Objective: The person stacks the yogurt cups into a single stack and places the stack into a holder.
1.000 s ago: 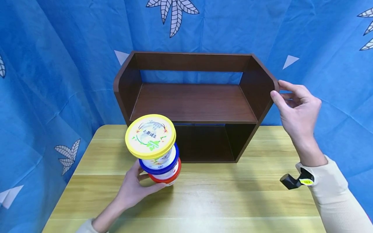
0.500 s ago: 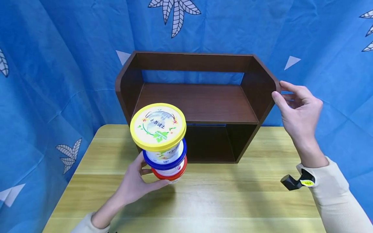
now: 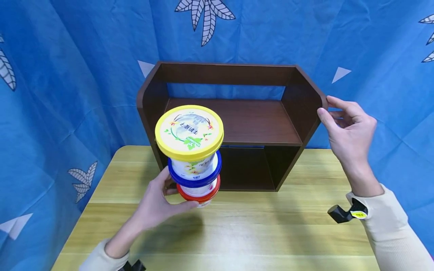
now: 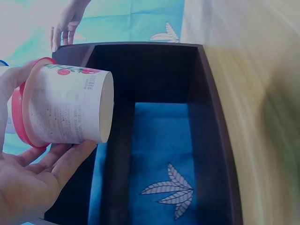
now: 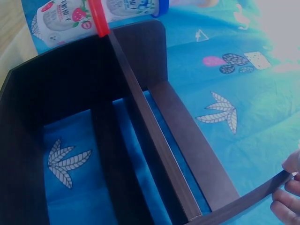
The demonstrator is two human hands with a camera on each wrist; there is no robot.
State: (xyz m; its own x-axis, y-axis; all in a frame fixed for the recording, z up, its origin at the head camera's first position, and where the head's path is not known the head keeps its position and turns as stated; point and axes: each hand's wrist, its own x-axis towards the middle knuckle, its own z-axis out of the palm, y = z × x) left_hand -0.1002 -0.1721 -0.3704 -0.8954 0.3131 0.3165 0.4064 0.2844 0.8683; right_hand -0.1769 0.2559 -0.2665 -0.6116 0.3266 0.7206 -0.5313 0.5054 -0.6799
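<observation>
Three stacked tubs are held up in front of the shelf's left half. On top is a yellow-lidded tub (image 3: 190,131), then a blue-lidded tub (image 3: 196,184), with a red-lidded tub (image 4: 70,105) at the bottom. My left hand (image 3: 155,201) grips the bottom tub near its red lid, thumb on the near side; the left wrist view shows that tub's pale base hanging free. At the right, my right hand (image 3: 354,131) pinches the front edge of the side panel of the dark brown shelf (image 3: 244,122) between thumb and fingers.
The two-level shelf stands on a wooden table (image 3: 244,226), with a back rail (image 3: 227,74) along its top. Behind hangs a blue curtain (image 3: 264,30) with leaf prints. A black wrist mount (image 3: 340,213) sits at the right cuff.
My left hand has lifted the tub stack higher and slightly to the right, closer to the upper shelf board. The right hand keeps its hold on the side panel.
</observation>
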